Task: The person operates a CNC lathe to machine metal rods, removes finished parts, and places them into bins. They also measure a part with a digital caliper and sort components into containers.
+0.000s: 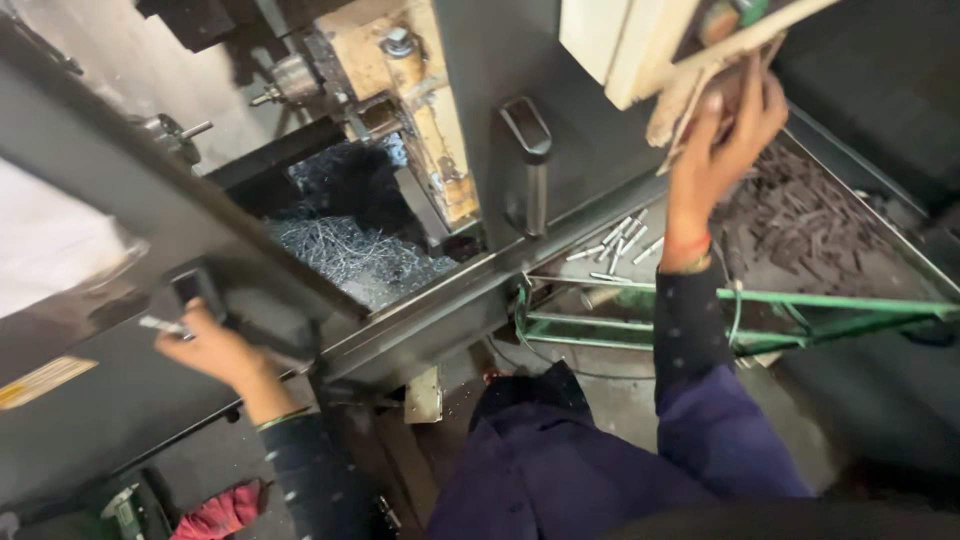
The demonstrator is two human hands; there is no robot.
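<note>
Down at the lower left of the frame, the left hand (205, 345) is pressing against the dark sliding door (120, 280) of a machine, its fingers curling at the door's recessed handle (190, 288). A small silvery metal pin (160, 324) is sticking out between the fingers, so the hand is closing narrowly on it while touching the door. A dark dotted sleeve is covering the forearm below.

At the upper right, the right hand (722, 135) is reaching up to a worn piece of cardboard (700, 85) hanging at the machine's control box (620, 40); the fingers are spreading loosely against it, and I cannot tell whether they are gripping it or only touching. An orange thread band is sitting on that wrist.

Between the hands, in the middle of the frame, the machine's opening is showing a heap of curly metal shavings (350, 255), with a yellowish machine part (425, 130) standing above it. A black door handle (530, 160) is standing upright on the grey panel just to the right. Further right, a tray (880, 210) is holding a pile of dark metal pieces (800, 225), with a few bright pins (620, 240) lying near its left end. A green metal frame (760, 320) is running below the tray. A red cloth (220, 512) is lying at the bottom left.
</note>
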